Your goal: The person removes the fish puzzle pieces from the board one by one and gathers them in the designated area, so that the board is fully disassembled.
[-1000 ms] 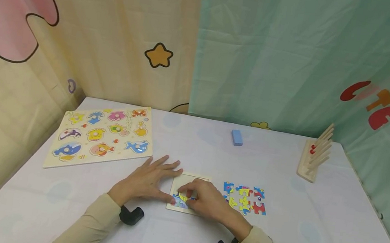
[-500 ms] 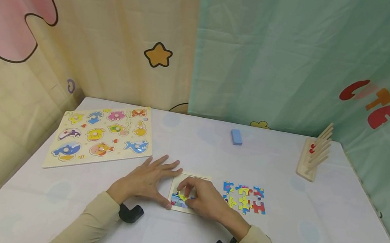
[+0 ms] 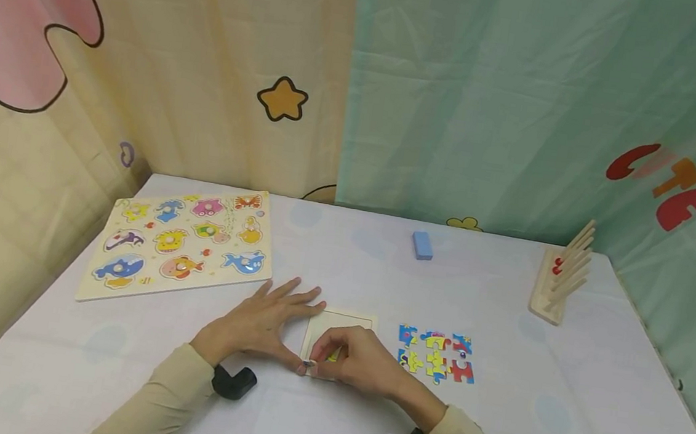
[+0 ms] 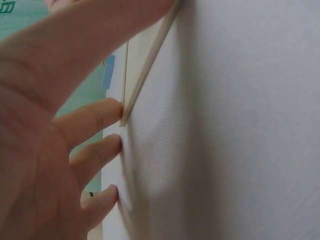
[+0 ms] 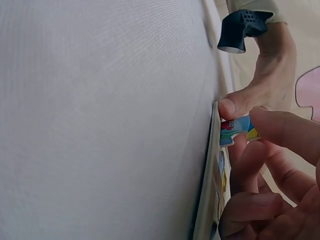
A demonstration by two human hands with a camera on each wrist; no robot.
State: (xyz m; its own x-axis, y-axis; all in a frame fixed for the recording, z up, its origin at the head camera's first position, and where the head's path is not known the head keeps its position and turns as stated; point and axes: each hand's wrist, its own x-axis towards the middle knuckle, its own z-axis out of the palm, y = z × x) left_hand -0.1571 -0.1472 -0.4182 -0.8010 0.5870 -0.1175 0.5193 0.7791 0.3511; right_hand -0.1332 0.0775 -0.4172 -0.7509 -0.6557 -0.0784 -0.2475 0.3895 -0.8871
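A small wooden puzzle tray (image 3: pixel 344 317) lies in front of me on the table. Between thumb and fingertips, my right hand (image 3: pixel 362 360) pinches a jigsaw piece (image 5: pixel 235 129), blue with red and yellow parts. In the right wrist view the piece stands tilted up at the tray's near left corner. Part of another yellow piece (image 3: pixel 333 355) shows in the tray beneath the right hand. My left hand (image 3: pixel 264 322) is spread along the tray's left side. Its thumb touches the near corner, and its index fingertip (image 4: pixel 115 110) the far corner.
Loose jigsaw pieces (image 3: pixel 436 365) lie in rows right of the tray. A sea-animal peg puzzle board (image 3: pixel 188 231) is at the back left. Further back are a blue block (image 3: pixel 422 246) and, at right, a wooden stand with slanted pegs (image 3: pixel 549 302).
The right hand has shifted slightly left and nearer. The piece at the tray's near left corner, flat before, is now tilted up in its fingers. The left hand stays almost still.
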